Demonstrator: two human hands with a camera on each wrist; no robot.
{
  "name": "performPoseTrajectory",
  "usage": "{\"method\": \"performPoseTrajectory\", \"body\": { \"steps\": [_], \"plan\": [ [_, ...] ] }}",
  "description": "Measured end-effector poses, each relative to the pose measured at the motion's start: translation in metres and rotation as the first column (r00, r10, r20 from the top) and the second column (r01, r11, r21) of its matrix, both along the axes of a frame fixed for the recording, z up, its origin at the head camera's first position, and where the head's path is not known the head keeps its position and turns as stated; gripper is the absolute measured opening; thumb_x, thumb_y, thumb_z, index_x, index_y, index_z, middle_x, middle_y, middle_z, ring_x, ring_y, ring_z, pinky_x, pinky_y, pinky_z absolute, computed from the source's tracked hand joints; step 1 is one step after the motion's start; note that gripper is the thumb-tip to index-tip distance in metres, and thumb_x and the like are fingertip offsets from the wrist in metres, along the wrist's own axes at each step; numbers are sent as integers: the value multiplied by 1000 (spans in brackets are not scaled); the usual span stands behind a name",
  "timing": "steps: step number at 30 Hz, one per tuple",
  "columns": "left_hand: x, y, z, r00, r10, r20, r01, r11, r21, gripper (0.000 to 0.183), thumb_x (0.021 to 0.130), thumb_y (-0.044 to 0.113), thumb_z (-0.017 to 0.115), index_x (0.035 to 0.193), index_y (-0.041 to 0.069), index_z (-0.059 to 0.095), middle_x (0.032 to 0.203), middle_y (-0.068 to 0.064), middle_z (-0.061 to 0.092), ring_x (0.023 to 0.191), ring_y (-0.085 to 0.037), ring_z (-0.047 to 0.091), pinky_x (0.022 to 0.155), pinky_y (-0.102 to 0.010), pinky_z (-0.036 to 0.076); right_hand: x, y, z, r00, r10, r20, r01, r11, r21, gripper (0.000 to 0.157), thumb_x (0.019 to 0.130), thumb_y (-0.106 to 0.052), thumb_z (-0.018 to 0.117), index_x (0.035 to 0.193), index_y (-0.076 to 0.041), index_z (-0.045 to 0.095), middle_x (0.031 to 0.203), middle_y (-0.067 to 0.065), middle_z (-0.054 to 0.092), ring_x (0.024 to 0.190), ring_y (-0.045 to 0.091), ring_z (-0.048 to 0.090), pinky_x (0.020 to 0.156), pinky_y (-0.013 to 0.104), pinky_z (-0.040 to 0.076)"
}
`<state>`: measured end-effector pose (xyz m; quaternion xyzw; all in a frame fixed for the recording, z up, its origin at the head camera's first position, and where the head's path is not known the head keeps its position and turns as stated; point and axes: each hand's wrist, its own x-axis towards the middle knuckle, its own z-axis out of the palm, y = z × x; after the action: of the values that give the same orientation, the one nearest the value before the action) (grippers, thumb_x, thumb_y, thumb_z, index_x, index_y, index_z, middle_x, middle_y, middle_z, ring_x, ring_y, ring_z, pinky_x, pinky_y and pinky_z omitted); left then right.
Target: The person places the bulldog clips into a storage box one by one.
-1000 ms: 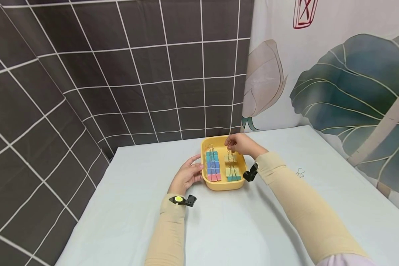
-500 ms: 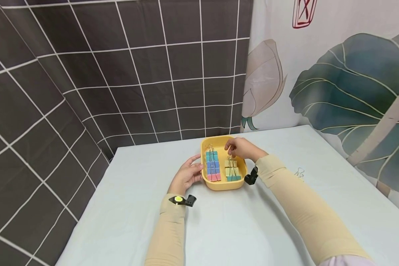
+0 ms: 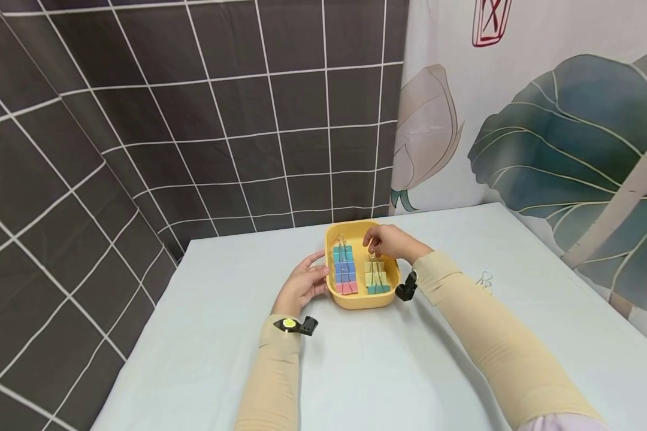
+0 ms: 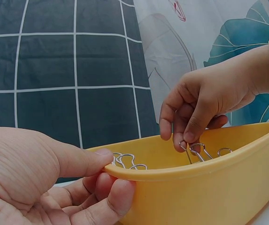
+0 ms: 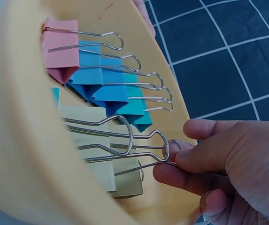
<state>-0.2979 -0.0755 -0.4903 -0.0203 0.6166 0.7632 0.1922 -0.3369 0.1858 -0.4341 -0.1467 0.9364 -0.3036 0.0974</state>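
A yellow tray [image 3: 362, 302] stands on the white table. Its left side is in my left hand [image 3: 304, 284], and the left wrist view shows the thumb [image 4: 99, 159] over the rim and fingers curled outside. Inside, a left row of binder clips [image 3: 345, 269] runs from teal through blue to pink. The right row has pale yellow clips [image 3: 375, 279] and a teal clip [image 3: 378, 290] at the near end. My right hand [image 3: 393, 241] pinches the wire handle of the farthest pale yellow binder clip [image 5: 129, 185], which sits against its neighbour.
Another binder clip [image 3: 485, 279] lies on the table to the right, partly hidden behind my right forearm. A dark gridded cloth [image 3: 221, 120] hangs behind the table, beside a white curtain [image 3: 442, 36] with leaf prints.
My right hand has moved the pale yellow binder clip toward me, closing the gap to the other clips in its row. My left hand keeps its place on the tray.
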Motion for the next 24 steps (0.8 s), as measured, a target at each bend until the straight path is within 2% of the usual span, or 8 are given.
{"method": "performPoseTrajectory", "body": {
  "steps": [8, 24],
  "plan": [
    [0, 0, 0, 1000, -3, 7, 3, 1000, 4, 56, 97, 3, 64, 148, 22, 50, 112, -11, 63, 84, -19, 65, 63, -26, 59, 4, -2, 2, 999, 29, -21, -28, 999, 25, 17, 95, 5, 64, 110, 2, 68, 90, 8, 67, 80, 19, 62, 70, 26, 56],
    [0, 0, -1, 1000, -3, -11, 3, 1000, 6, 55, 98, 2, 63, 148, 19, 50, 110, -11, 65, 80, -18, 65, 61, -26, 59, 4, -1, 3, 1000, 3, 16, -4, 999, 52, 15, 94, 1, 66, 109, 1, 68, 90, 8, 68, 77, 19, 63, 67, 27, 57]
  ]
}}
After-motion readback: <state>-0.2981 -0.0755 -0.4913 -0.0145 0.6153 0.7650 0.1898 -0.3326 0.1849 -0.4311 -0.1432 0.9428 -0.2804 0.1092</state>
